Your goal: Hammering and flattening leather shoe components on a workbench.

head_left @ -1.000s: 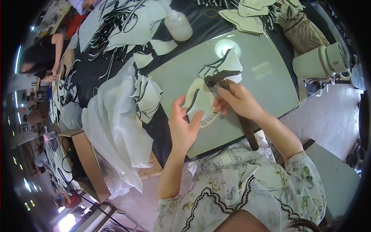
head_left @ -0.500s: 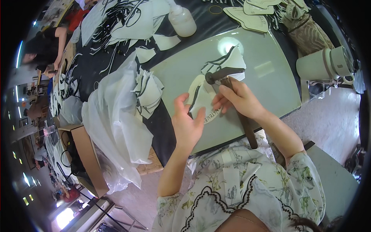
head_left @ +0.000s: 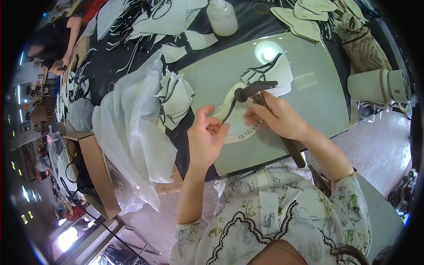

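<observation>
On the grey-green board (head_left: 318, 108) lies a cream curved template (head_left: 244, 136) with lettering on its rim, a white cut piece (head_left: 239, 115) over it. Along that piece's left side runs a narrow black strip (head_left: 228, 112). My left hand (head_left: 204, 139) has thumb and fingertips closed together at the strip's lower end. My right hand (head_left: 282, 115) is wrapped round a dark hammer (head_left: 291, 151), its head above the white piece and its handle toward me. Some right fingertips rest near the piece's right edge. Behind the hammer sits a stack of white pieces with black edging (head_left: 278, 73).
Left of the board are another stack of edged pieces (head_left: 173, 99), a white plastic bag (head_left: 132, 123) and a cardboard box (head_left: 98, 172). A whitish bottle (head_left: 222, 18) stands at the back. Cream templates (head_left: 298, 24) and a pale cup (head_left: 375, 87) are right. Another person (head_left: 55, 42) works far left.
My left fingers have come together at the strip, from a wider spread. The hammer head has tilted slightly over the piece. The whole view has shifted a little.
</observation>
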The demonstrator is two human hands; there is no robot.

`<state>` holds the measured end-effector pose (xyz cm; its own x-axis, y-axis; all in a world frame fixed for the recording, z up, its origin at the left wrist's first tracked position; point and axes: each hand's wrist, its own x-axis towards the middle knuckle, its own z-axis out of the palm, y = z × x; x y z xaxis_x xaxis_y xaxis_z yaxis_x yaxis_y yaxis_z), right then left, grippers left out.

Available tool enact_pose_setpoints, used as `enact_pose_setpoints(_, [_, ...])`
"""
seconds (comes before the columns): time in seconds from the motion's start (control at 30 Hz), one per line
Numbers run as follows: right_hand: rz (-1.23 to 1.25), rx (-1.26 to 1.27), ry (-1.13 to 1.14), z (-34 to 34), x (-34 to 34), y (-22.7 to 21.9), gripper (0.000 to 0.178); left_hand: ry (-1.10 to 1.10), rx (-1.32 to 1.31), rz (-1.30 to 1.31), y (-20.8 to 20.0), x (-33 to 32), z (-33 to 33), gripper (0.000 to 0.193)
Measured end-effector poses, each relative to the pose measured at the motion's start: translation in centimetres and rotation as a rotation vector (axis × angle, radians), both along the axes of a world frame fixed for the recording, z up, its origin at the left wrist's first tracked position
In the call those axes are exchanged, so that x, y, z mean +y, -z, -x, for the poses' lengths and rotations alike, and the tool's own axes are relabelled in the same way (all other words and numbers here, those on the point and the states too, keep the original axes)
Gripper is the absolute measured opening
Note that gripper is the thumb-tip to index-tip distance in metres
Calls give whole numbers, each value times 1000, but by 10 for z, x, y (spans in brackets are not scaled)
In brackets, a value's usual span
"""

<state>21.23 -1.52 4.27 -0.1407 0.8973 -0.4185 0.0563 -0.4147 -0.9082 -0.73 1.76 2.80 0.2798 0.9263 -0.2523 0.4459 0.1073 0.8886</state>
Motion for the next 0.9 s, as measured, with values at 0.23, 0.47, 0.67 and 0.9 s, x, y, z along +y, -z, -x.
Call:
enact_pose_setpoints(0.23, [-34, -38, 0, 3, -1, 0, 30, 108, 83, -25, 5, 7, 2, 43])
enact_pose_setpoints(0.47, [-67, -55, 0, 4, -2, 2, 30, 240, 329, -479, 0, 1, -4, 33])
enact_pose_setpoints(0.67, [-41, -72, -54, 2, 1, -5, 28, 247, 174, -506, 6, -12, -5, 26])
enact_pose_setpoints(0.9, [-87, -78, -9, 2, 0, 2, 28, 331, 277, -309, -3, -5, -12, 32])
